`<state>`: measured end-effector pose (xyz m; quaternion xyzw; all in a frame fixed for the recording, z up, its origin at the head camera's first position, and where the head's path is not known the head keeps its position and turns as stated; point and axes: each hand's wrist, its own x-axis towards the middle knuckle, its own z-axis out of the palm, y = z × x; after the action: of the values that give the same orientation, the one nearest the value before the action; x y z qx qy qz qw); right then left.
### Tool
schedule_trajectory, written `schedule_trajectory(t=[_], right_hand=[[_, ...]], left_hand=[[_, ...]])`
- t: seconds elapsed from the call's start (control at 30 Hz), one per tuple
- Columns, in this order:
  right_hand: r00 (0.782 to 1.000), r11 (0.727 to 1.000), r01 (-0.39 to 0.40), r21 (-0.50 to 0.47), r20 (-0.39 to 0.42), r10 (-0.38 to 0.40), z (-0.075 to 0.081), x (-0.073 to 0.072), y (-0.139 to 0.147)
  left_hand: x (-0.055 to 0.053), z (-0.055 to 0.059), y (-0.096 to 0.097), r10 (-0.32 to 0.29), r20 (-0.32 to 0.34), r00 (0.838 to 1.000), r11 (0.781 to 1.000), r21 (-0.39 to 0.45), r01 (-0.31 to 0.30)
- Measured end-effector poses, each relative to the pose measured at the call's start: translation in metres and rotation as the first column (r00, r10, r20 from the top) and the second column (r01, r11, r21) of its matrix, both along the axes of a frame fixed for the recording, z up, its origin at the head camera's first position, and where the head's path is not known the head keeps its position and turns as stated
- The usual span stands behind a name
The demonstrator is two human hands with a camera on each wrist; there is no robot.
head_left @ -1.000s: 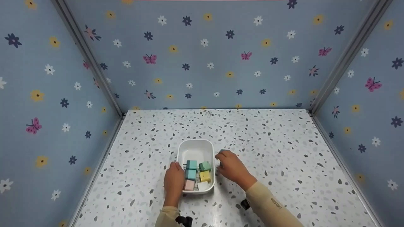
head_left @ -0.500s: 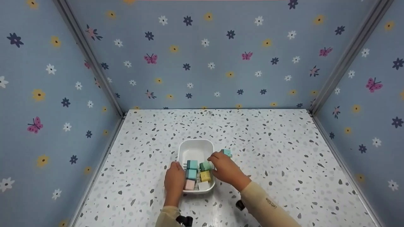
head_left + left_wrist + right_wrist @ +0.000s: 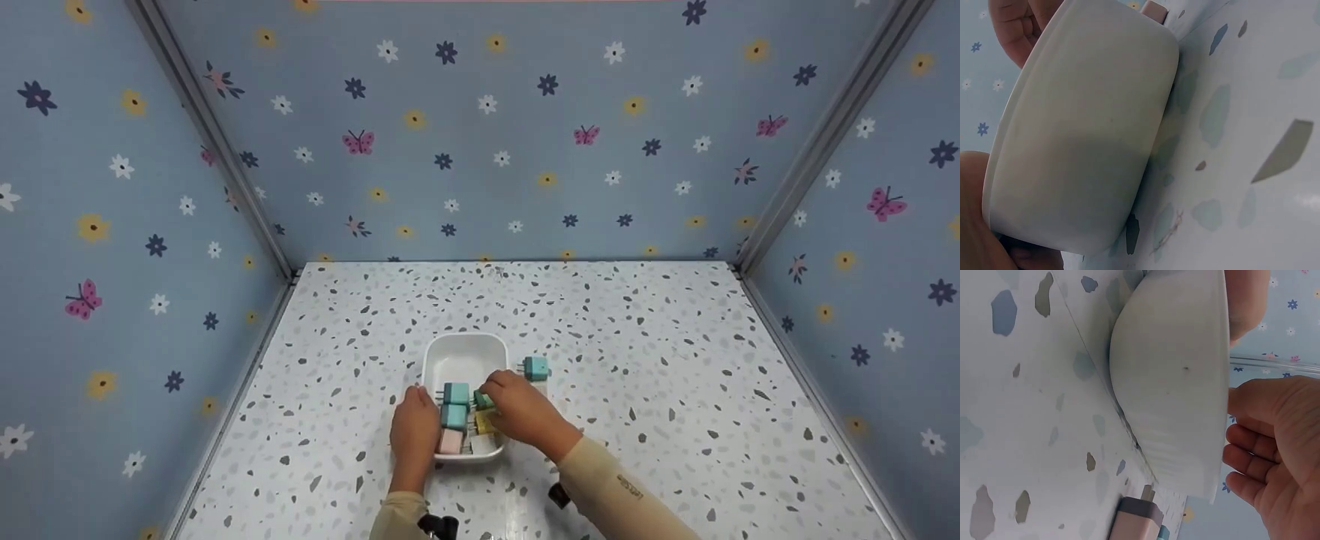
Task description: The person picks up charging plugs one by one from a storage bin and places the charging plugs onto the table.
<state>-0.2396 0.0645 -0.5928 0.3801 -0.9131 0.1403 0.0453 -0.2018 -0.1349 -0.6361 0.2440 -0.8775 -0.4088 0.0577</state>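
Head view: a white tub sits on a speckled bench, between a person's two hands. The left hand is clamped on the tub's left side, its fingers over the rim. The right hand reaches over the right rim, its fingertips at a green plug; whether that grip is closed on the plug or merely touching it, I cannot tell, as the hand covers the spot.

As far as I can judge, the packing of small plug adapters into the tub is well along. Six lie inside, in two columns of three, filling the near part; the far end is bare. Two or more plugs outside seem to be what is left.

Counting: one tub, two hands. Inside, the left column has two teal plugs and, nearest the person, one pink plug. The right column has the one green, one yellow plug and one white plug, all partly hidden by the hand. Outside, just right of the tub, is one loose teal plug; the right wrist view shows a loose pink plug on the bench too. Others may be hidden beneath the arm.
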Motion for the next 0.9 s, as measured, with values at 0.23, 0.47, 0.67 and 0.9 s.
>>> schedule_trajectory(t=[0.23,0.47,0.67,0.9], right_hand=[[0.999,0.999,0.013,0.038,0.036,-0.014,-0.006,0.002,-0.006],[0.997,0.996,0.032,0.084,0.062,-0.037,-0.006,0.003,-0.011],[1.000,0.994,0.005,0.111,0.011,-0.006,-0.009,0.002,-0.011],[1.000,0.990,-0.011,0.138,-0.021,0.014,-0.013,0.000,-0.014]], left_hand=[[-0.001,-0.002,-0.001,-0.007,-0.010,1.000,1.000,-0.017,0.007],[-0.001,-0.002,-0.001,-0.002,-0.026,1.000,1.000,-0.016,0.002],[-0.001,-0.003,-0.002,0.001,-0.022,1.000,1.000,-0.027,-0.001],[-0.001,-0.003,-0.002,0.001,-0.039,0.999,0.999,-0.042,-0.003]])
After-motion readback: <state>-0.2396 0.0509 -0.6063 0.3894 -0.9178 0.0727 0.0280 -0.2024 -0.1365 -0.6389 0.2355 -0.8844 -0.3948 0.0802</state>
